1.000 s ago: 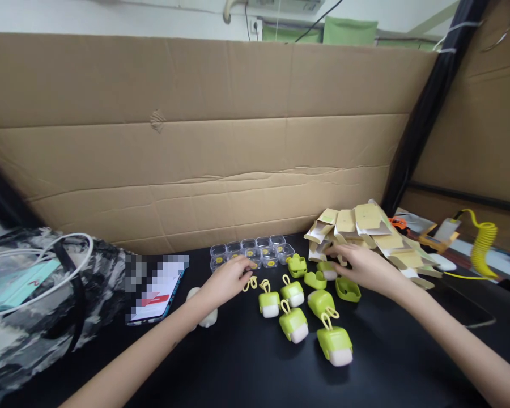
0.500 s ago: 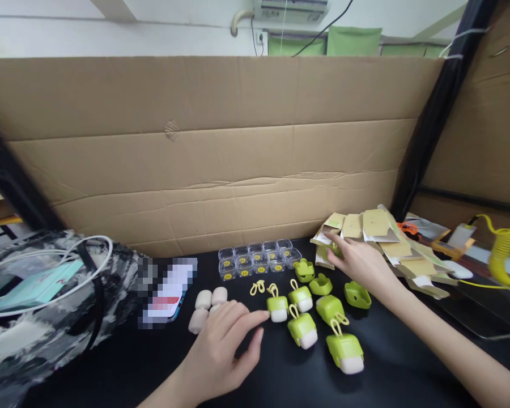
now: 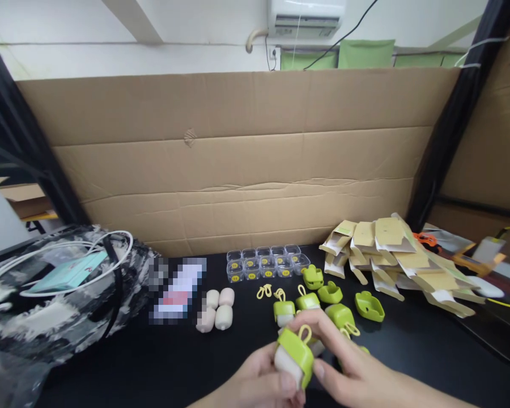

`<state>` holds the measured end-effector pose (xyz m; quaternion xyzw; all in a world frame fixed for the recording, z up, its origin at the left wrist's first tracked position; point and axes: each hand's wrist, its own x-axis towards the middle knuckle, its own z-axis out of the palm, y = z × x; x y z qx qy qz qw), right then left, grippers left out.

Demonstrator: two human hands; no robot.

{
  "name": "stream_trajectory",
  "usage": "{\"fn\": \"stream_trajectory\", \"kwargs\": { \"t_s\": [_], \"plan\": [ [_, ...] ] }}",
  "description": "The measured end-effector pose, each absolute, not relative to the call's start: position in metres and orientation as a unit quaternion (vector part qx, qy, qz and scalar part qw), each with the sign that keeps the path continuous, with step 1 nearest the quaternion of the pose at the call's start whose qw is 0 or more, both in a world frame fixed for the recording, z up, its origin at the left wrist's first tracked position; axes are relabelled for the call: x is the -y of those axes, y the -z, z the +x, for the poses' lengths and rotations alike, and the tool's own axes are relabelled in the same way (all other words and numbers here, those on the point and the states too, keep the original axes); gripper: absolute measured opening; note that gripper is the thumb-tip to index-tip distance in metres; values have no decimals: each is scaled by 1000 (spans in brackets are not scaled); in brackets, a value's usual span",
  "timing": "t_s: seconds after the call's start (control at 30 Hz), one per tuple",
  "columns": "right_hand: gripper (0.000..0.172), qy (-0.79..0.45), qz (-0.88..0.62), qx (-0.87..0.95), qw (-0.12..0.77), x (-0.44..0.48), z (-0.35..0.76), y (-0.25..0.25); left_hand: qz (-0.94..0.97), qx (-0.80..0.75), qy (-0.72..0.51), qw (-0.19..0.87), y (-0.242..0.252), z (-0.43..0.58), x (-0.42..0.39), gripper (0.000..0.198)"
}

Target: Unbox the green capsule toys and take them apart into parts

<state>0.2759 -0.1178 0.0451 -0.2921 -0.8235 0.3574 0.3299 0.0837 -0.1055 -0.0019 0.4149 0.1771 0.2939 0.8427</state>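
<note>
A white rounded case in a green cover with a pale yellow loop (image 3: 295, 357) is raised in front of me, tilted, white part toward the lower left. My left hand (image 3: 263, 377) is closed on its white side from below and left. My right hand (image 3: 344, 354) has its index finger and thumb against the green cover from the right. Behind and under my right hand are several similar covered cases, among them one (image 3: 284, 310) at the left; some are partly hidden. Loose green covers, one hollow side up (image 3: 369, 306), lie beyond them. Left of these sit several bare pale cases (image 3: 224, 317).
Clear plastic boxes with yellow stickers (image 3: 267, 266) stand in rows at the back. Two loose yellow loops (image 3: 264, 292) lie before them. A pile of cardboard pieces (image 3: 391, 249) is at the right. A phone (image 3: 181, 289) and a patterned bag (image 3: 85, 323) are at left.
My right hand has come back from the cardboard pile to the front. My left hand has moved right, away from the pale cases. Both now meet on a covered case. The view has shifted slightly.
</note>
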Motion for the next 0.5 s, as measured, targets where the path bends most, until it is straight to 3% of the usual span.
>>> {"fn": "stream_trajectory", "kwargs": {
  "t_s": [0.1,0.3,0.4,0.5],
  "plan": [
    [51,-331,-280,853,291,122,273,-52,464,-191,-290,815,5,81,107,54],
    [35,-246,-232,895,291,124,265,-40,557,-276,-312,719,5,69,113,24],
    [32,-174,-198,895,360,119,263,-23,588,-293,-306,689,8,66,111,24],
    [34,-190,-197,910,310,117,265,-25,614,-301,-297,666,13,66,107,24]
  ]
}}
